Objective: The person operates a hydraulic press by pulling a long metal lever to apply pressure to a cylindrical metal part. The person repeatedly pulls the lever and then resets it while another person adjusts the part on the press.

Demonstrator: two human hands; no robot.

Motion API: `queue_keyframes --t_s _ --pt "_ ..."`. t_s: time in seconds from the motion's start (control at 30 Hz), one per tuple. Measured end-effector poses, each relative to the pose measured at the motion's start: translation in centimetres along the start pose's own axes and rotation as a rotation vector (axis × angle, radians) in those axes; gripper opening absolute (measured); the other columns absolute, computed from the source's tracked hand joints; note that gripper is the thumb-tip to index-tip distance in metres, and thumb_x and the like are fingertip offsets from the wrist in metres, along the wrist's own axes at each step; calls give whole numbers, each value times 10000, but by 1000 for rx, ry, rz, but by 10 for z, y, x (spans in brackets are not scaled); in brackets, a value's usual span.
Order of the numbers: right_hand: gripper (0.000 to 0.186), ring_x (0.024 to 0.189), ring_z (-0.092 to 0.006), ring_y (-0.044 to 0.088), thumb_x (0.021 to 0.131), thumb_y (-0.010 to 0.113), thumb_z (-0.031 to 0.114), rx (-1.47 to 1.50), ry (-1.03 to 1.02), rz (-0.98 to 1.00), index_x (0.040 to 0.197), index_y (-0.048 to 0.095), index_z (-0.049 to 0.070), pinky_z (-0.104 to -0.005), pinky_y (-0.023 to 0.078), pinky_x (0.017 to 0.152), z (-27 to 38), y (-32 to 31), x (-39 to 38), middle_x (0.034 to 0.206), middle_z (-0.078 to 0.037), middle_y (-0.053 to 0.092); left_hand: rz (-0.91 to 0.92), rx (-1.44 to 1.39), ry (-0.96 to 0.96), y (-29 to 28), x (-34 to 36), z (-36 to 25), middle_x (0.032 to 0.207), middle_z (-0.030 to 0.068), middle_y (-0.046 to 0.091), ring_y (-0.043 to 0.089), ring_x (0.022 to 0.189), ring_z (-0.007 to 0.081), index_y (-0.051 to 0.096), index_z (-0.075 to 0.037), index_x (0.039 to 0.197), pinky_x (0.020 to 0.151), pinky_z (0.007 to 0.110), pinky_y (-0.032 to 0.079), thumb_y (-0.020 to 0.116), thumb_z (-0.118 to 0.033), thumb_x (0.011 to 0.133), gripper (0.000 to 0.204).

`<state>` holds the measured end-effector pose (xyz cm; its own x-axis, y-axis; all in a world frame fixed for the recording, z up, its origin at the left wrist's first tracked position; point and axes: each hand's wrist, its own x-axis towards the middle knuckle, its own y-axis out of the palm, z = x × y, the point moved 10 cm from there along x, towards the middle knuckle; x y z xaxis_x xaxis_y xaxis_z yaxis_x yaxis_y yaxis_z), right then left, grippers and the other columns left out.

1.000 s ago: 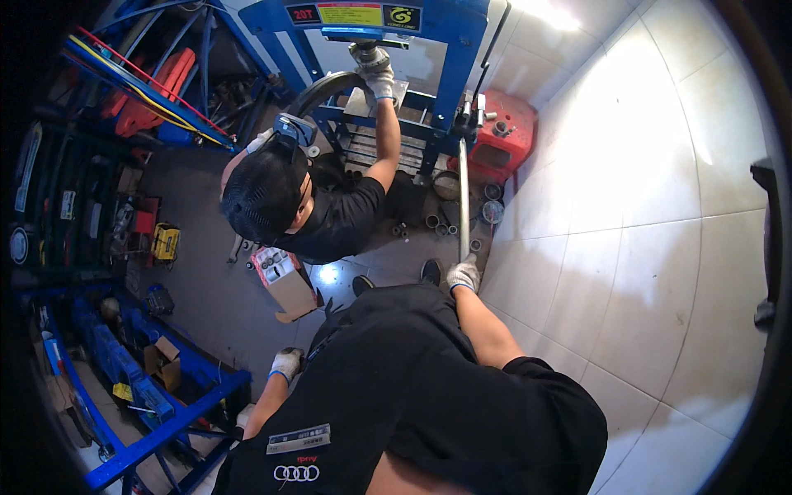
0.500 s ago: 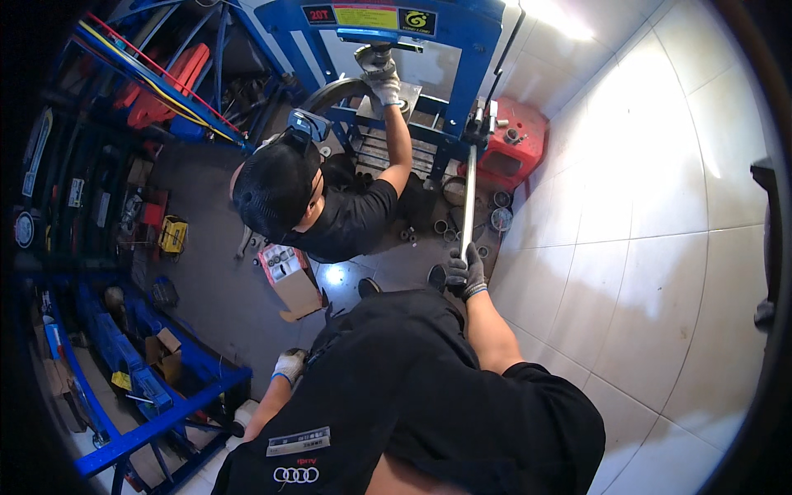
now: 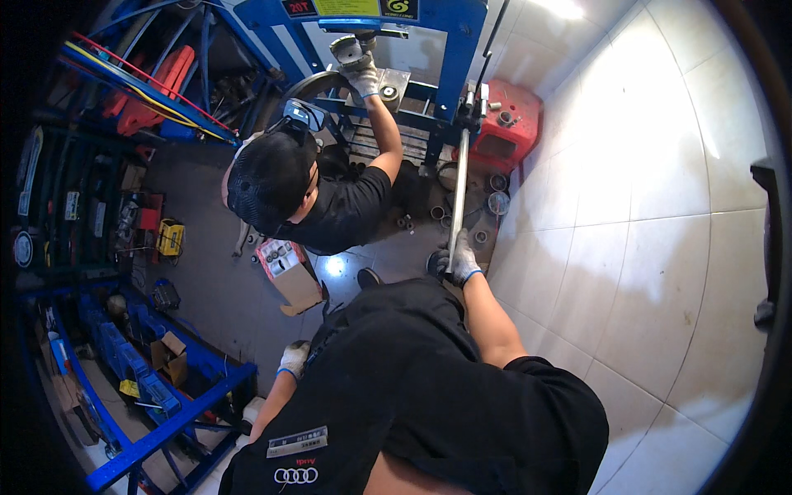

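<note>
- Far left, lower part of the frame: a blue painted metal rack, all straight bars, loose stuff inside.
- Left of centre, on the floor: an opened cardboard box, plain brown flap, shiny round bits inside.
- Below that, the left hand in an off-white knit glove, right up against the dark clothing. Fingers are partly hidden, so can't tell how far open it is or if it's got anything. Forearm slants up from the lower edge.
- Top centre: a co-worker's hand, gloved too, arm raised, wrapped around a round metal piece by the blue steel press.
- Right of centre: the right hand, fingers curled tight around the low end of a smooth, shiny metal bar. Bare forearm angles up and left from the sleeve. Bar runs up to the press's right leg.
- Right of that: a red plastic-looking container, by glossy pale wall tiles.
</note>
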<state>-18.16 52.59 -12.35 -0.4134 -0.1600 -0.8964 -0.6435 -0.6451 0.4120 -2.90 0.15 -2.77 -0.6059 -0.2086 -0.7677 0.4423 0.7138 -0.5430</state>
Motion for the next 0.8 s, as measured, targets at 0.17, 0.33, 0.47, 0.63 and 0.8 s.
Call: queue_keyframes --t_s 0.17,0.33,0.47,0.63,0.8 --pt "505 442 -117 393 914 609 627 246 94 329 951 607 123 -328 370 442 -4 26 -11 574 14 407 25 94 165 8 11 -13 1119 180 724 672 1083 327 712 -42 1164 938 399 491 568 -289 952 356" --pt "414 881 -268 717 892 624 399 -1099 -324 -578 1067 729 38 -395 548 796 48 -38 5 968 -174 735 31 9 41 12 12 -15 1113 190 723 671 1085 351 713 -57 1167 932 410 495 570 -310 945 366" --pt "278 799 -246 703 919 602 334 -1329 -333 -293 949 718 83 -391 538 706 41 -24 27 845 -132 712 6 94 16 15 20 -11 1123 195 720 666 1097 357 712 -70 1173 933 423 495 567 -335 939 382" --pt "252 839 -234 701 975 519 204 -1176 -296 10 952 716 48 -365 554 732 35 -15 1 872 -112 712 36 122 63 25 37 3 1138 206 712 658 1117 367 708 -75 1179 943 429 493 572 -330 930 382" --pt "84 562 -200 593 927 620 158 -385 -39 -32 909 619 75 -346 485 495 23 -19 -35 706 -26 602 74 139 138 32 42 -4 1137 206 714 660 1106 373 707 -55 1172 944 422 493 575 -320 920 389"
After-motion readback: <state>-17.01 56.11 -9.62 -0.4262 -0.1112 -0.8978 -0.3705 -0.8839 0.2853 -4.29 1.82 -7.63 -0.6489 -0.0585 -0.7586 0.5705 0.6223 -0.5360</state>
